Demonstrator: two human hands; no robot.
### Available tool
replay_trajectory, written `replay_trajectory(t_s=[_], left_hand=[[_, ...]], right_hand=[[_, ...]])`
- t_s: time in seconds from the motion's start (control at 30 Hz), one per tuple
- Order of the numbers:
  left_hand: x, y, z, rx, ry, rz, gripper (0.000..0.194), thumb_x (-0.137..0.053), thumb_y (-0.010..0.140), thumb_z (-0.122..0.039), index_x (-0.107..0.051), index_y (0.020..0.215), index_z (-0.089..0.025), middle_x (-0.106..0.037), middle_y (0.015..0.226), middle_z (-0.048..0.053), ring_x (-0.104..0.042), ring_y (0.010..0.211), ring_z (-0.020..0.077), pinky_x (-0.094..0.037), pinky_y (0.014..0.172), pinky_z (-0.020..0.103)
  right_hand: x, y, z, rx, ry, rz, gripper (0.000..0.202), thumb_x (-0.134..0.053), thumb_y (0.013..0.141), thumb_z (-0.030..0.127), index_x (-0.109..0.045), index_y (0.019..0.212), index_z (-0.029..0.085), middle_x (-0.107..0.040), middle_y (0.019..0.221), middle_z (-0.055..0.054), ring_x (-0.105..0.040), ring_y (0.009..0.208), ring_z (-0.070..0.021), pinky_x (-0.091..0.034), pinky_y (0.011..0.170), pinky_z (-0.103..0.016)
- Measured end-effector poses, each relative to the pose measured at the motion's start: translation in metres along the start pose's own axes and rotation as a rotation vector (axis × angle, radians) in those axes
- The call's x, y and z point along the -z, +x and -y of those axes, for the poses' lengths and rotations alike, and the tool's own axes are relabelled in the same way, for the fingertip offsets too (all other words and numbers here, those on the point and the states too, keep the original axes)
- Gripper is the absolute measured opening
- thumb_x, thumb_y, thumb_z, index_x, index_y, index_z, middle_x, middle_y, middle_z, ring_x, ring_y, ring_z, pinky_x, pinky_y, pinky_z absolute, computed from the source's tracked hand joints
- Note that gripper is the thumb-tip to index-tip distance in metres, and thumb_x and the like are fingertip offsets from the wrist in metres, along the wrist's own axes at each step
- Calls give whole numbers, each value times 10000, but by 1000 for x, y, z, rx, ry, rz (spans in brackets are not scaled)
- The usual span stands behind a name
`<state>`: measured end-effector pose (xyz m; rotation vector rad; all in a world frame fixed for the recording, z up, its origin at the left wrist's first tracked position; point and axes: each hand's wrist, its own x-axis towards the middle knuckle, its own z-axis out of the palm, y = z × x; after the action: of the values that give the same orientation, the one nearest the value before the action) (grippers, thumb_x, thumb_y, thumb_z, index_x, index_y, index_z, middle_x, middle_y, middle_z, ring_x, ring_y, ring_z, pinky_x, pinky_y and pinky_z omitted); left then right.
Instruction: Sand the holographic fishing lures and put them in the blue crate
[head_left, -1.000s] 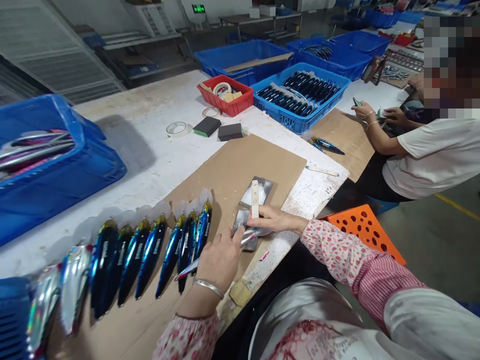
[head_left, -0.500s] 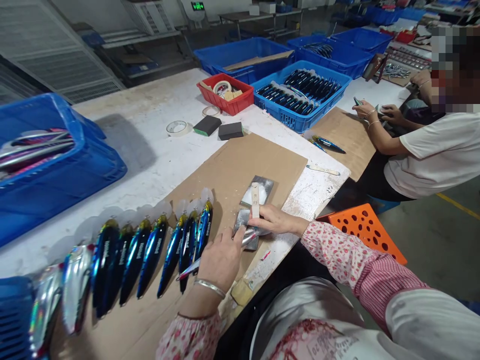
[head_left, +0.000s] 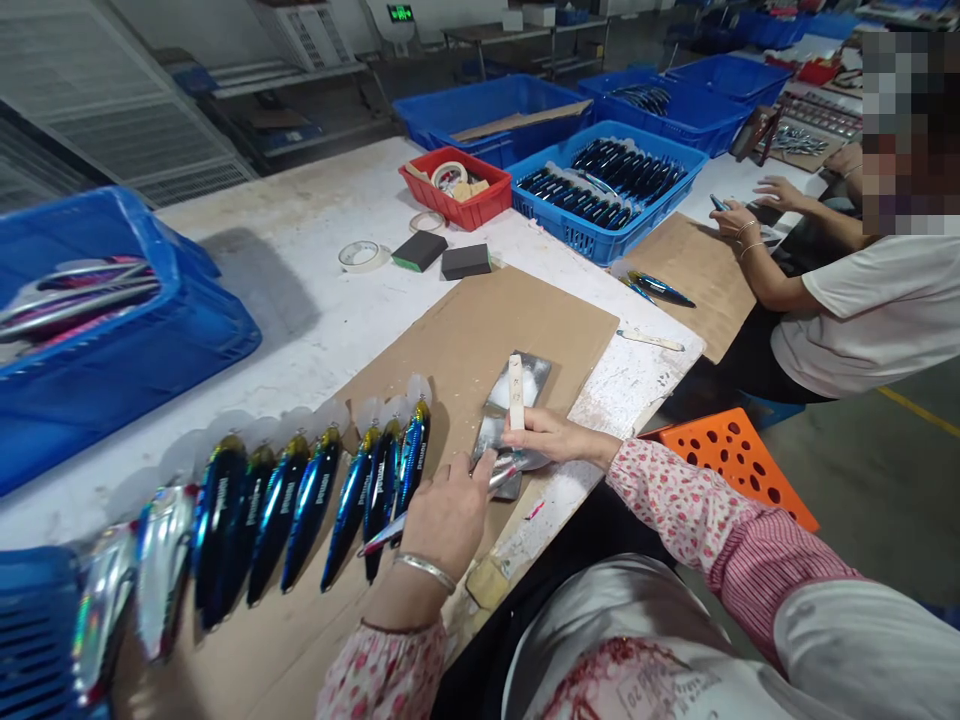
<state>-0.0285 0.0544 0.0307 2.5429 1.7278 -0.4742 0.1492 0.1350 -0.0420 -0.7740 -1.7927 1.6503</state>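
Observation:
My left hand is closed around a silver fishing lure, whose pinkish pointed end sticks out by my wrist. In my right hand a short pale flat stick stands upright, its lower end by the lure. Beneath and behind them lie dark grey blocks, partly covered with white powder. Blue-black fishing lures with clear lips form a row on the cardboard left of my hands. Two silver lures lie at the row's left end.
A blue crate of lures stands at left, a blue basket below it. Tape, sanding blocks, a red bin and a blue tray of lures sit farther back. A co-worker sits at right beside an orange crate.
My hands keep nearly the same hold on the lure and stick, and the view has shifted slightly. The co-worker's one hand has lifted away from the other.

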Motion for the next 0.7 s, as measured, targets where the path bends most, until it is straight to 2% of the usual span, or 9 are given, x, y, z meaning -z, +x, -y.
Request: replay_trajectory(t_s=[0.27,0.7], left_hand=[[3,3,0,-2,9,32,422,-369,930,-218,-496,1331,-191,-603,1011,132,-632,923,259,-519,748,361],[1,1,1,-21,24,-1,415,-359,932,-204,-489,1326,-195,-605,1018,123,-632,920,254,-508,748,353]], right_hand=[[1,0,3,2,-64,44,367,-536,908,510,-537,830,151,-488,752,19,-452,703,-105,-365,629,-218],[1,-2,17,45,-298,-6,346,-489,938,464,-560,821,146,-512,707,16,-454,641,-106,-344,602,-221]])
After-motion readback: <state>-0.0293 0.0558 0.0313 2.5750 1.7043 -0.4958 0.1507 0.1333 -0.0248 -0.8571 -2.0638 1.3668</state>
